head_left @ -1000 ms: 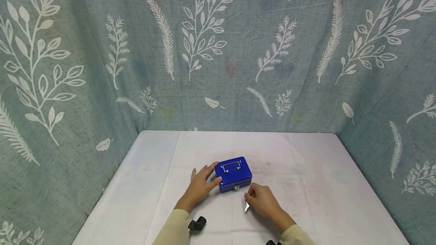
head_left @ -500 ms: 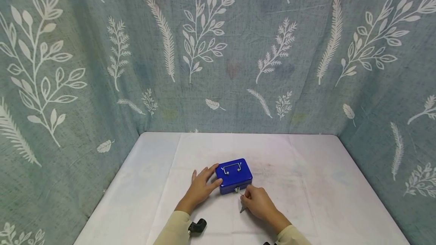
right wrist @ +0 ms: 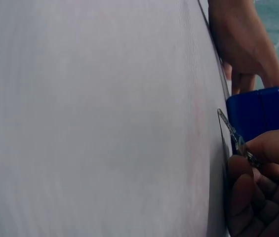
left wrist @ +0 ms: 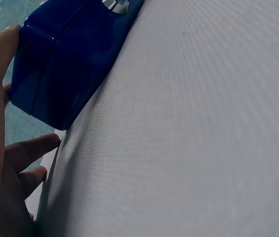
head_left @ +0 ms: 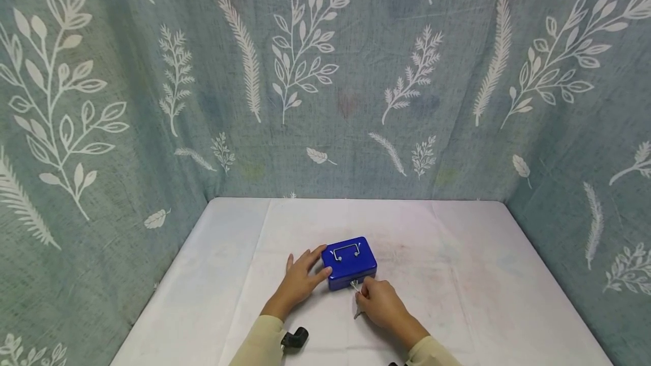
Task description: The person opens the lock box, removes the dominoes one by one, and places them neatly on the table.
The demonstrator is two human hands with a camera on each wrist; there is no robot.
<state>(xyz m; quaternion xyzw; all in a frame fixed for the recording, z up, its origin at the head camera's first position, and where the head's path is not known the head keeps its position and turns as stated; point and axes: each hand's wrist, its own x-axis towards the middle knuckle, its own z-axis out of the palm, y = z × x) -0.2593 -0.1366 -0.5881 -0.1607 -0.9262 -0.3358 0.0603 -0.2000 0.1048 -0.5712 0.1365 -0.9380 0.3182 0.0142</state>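
"What's nearest?"

"Two pale sleeves [head_left: 256, 343], entering from the bottom edge. A black device [head_left: 296, 338] sticks out beside the left cuff."

"And the right hand [head_left: 383, 303]?"

"Just in front of the box, its thumb and forefinger pinching a small metal key [head_left: 357, 289]. The other fingers are curled in beneath. A second key [head_left: 359, 314] dangles below the pinch."

"Is the first one in the lock [head_left: 354, 283]?"

"It reaches right up to it — whether the tip is inside, I can't tell."

"The left hand [head_left: 297, 287]?"

"Spread, fingers extended rather than clenched, resting against the left end of the box. The thumb touches the near left corner of the lid; in the left wrist view, two other fingers reach down beside the box."

"So where's the box itself?"

"The blue box [head_left: 350, 267] sits upright near the middle of the white tabletop [head_left: 458, 298] — turned at a slight angle, lid closed, silver lock on the near face, a wire handle [head_left: 346, 248] on top."

"Farther back?"

"A grey-green curtain [head_left: 356, 179] printed with white leaves and sprigs, closing in the far edge and both sides."
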